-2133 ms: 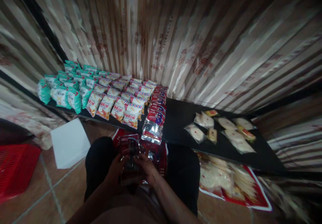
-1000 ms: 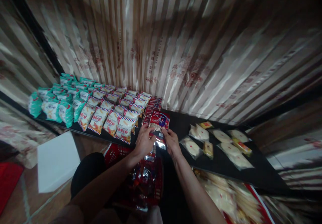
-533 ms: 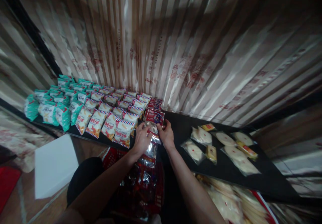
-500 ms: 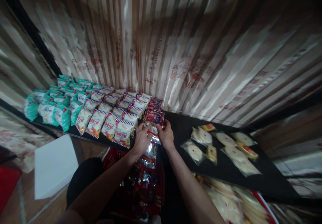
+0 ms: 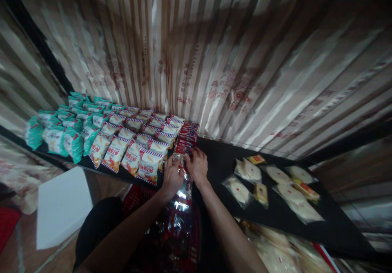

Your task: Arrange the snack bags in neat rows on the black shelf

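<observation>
A linked strip of dark red snack packets (image 5: 185, 144) lies on the black shelf beside the last row of striped bags. Its shiny lower length (image 5: 183, 203) hangs over the front edge toward a red basket below. My left hand (image 5: 172, 178) is closed on the left side of the strip, with its fingertips on a packet. On the other side, my right hand (image 5: 197, 167) presses curled fingers onto the same packet, partly covering it. Red, white and blue striped snack bags (image 5: 150, 166) stand just left of my left hand.
Turquoise snack bags (image 5: 55, 140) fill the shelf's left end. To the right lie clear-wrapped round pale flatbreads (image 5: 240, 191) and small yellow packs (image 5: 261, 194). Pleated curtain (image 5: 171, 52) hangs behind. Below are the red basket (image 5: 134, 199), a white board (image 5: 63, 207) and more bagged pale food (image 5: 272, 248).
The packet under my hands has been laid down flatter against the shelf. My right hand has shifted slightly left, its fingers now curled over the strip. The view has moved a little.
</observation>
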Demonstrator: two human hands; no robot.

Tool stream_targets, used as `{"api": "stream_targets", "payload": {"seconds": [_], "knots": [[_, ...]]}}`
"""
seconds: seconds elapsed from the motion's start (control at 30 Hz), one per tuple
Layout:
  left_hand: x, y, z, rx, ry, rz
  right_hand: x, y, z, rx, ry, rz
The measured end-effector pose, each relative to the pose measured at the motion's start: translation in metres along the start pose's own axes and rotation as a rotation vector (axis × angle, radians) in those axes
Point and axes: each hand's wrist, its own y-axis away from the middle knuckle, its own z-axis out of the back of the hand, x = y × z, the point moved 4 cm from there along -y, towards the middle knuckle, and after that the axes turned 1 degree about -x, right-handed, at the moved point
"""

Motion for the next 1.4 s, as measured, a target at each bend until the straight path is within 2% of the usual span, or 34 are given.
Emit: {"api": "stream_targets", "payload": {"seconds": [0.17,0.3,0.4,0.5,0.73,0.9,1.17,1.4], "knots": [[0.000,0.003,-0.001,-0.017,-0.024,-0.033,0.018,-0.015,-0.012,0.094,0.063,0.126],[-0.002,0.008,0.002,-0.038,-0.054,-0.041,0.023,-0.022,-0.022,0.191,0.101,0.134],[-0.006,0.013,0.007,-0.073,-0.079,-0.081,0.021,-0.023,-0.028,0.209,0.126,0.138],[-0.010,0.018,0.011,-0.072,-0.098,-0.154,0.017,-0.022,-0.033,0.209,0.137,0.137],[-0.003,0.035,0.005,0.025,-0.123,-0.293,0.020,-0.021,-0.036,0.194,0.174,0.124],[0.002,0.037,0.001,0.010,-0.148,-0.276,0.024,-0.020,-0.035,0.180,0.196,0.137],[-0.005,0.036,0.009,0.012,-0.114,-0.260,0.026,-0.024,-0.029,0.211,0.166,0.095],[-0.013,0.041,0.018,-0.021,-0.148,-0.263,0.034,-0.015,-0.009,0.092,0.021,0.150]]}}
